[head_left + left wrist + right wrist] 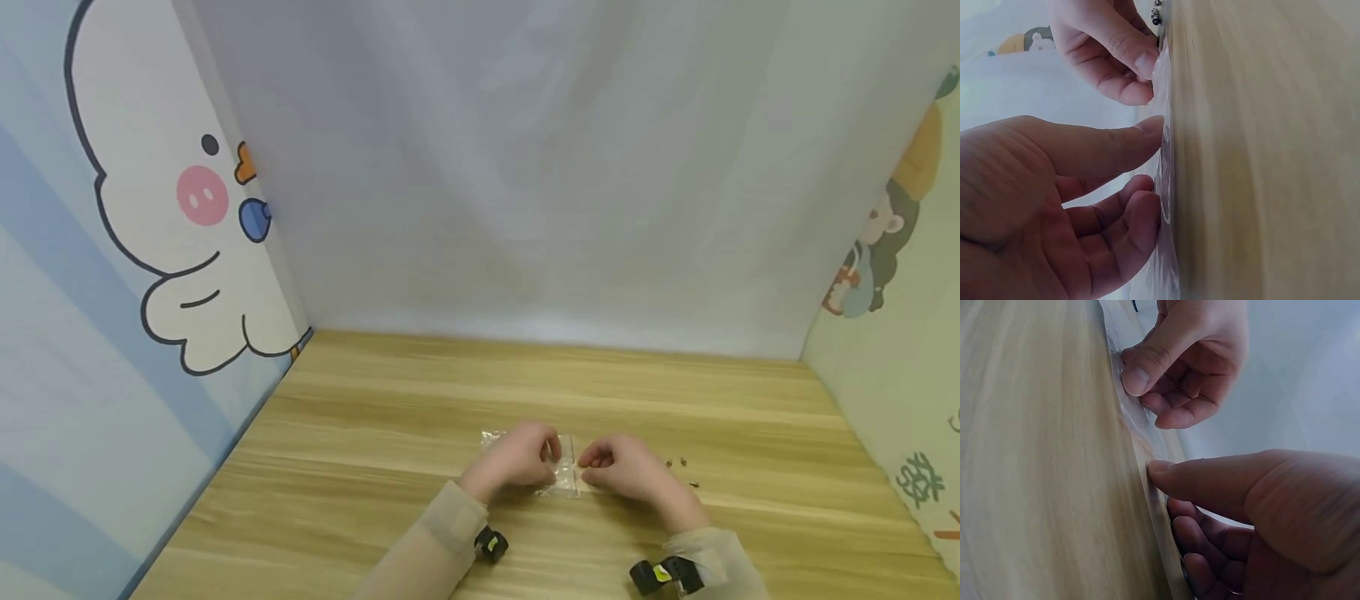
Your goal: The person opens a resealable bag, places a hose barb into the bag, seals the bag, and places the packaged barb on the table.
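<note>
A clear plastic bag (567,471) lies flat on the wooden table between the two hands. My left hand (521,454) is over its left part, fingers bent and thumb tip at the film; in the left wrist view the bag (1166,181) runs under these fingertips. My right hand (626,468) is at the bag's right edge, thumb and index finger bent toward each other. Whether they pinch the edge or only touch it is unclear. In the right wrist view, the right thumb (1175,478) is low, close to the tabletop.
Several small metal pieces, perhaps screws (683,462), lie on the table (420,383) just right of the right hand. A pale curtain (525,183) hangs behind the table. Cartoon-printed panels (172,208) stand at the left and right. Each wrist wears a small black camera (491,544).
</note>
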`<state>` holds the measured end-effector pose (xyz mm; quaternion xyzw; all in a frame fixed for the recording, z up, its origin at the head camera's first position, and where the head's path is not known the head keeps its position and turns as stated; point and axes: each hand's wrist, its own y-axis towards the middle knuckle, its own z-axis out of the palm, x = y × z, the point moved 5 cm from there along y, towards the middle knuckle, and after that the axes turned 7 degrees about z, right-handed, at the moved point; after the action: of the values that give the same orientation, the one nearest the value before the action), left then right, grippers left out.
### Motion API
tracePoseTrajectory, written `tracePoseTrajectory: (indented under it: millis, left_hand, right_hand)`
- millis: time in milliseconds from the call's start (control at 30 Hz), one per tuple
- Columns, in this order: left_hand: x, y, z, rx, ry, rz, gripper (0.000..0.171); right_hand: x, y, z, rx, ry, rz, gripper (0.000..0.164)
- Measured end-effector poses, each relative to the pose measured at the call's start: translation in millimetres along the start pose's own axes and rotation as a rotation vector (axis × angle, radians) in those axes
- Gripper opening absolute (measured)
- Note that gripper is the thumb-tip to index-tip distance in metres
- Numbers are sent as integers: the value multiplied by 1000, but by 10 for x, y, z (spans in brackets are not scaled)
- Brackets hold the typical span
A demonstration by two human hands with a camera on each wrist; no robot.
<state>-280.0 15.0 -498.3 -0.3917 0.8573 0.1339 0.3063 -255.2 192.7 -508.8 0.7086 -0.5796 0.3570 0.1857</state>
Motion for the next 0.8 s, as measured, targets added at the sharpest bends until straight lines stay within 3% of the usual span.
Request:
tracePoseTrajectory:
  millis: [333, 600, 800]
  left_hand:
    - [76, -13, 0, 2, -125, -54, 29]
    - [92, -31, 4, -9, -148, -63, 31]
    - [62, -47, 17, -7, -114, -43, 11]
  right_hand:
    - [57, -18, -10, 21, 1, -30, 12]
    - [82, -30, -3, 46, 32, -39, 13]
    - [109, -85, 23, 46, 34, -41, 14]
